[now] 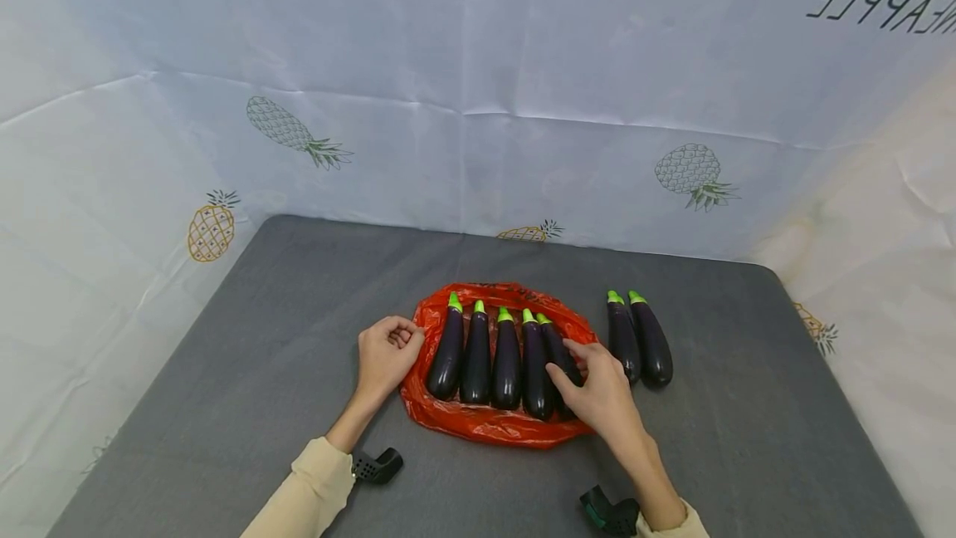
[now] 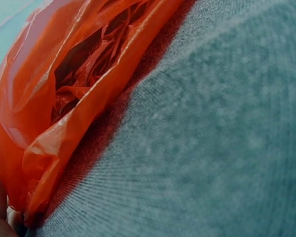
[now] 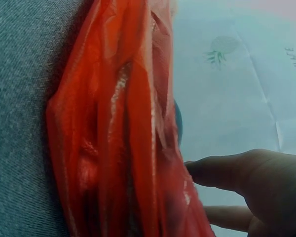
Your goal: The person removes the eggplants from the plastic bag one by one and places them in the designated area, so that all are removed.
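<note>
An open red plastic bag [image 1: 496, 432] lies on the table with several dark purple, green-capped eggplants [image 1: 506, 365] side by side in it. My left hand [image 1: 388, 355] pinches the bag's left rim; in the left wrist view, the gathered red plastic [image 2: 42, 158] runs down to the fingertips. My right hand [image 1: 603, 395] reaches over the bag's right side. Its thumb and fingers hold the rightmost eggplant [image 1: 555, 343], partly covered by the hand. From the right wrist, the bag's side [image 3: 123, 138] hides most of that eggplant and the fingertips.
Two more eggplants [image 1: 651, 344] lie on the grey table [image 1: 747, 422], just right of the bag. Behind the table hangs a white cloth [image 1: 463, 164] printed with pineapples. Black wrist devices [image 1: 379, 467] sit on both wrists.
</note>
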{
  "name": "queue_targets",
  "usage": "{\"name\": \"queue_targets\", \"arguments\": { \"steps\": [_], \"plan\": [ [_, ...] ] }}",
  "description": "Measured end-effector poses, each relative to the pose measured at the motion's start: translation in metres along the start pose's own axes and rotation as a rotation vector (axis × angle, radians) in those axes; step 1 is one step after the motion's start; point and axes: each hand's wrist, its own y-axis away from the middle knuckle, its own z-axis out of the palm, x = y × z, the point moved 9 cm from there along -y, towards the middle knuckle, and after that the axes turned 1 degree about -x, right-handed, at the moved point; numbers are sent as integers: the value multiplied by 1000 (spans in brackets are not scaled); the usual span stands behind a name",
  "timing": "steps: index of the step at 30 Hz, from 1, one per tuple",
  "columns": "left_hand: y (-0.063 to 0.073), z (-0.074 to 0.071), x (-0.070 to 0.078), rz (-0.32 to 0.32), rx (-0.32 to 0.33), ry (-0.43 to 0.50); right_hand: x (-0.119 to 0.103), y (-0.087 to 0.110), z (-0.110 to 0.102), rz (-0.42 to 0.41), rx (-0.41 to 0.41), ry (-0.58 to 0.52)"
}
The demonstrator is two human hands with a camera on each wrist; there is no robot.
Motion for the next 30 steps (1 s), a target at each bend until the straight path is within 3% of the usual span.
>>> {"name": "queue_targets", "arguments": {
  "steps": [30],
  "plan": [
    [0, 0, -2, 2, -3, 26, 16, -3, 9, 78, -46, 21]
  ]
}}
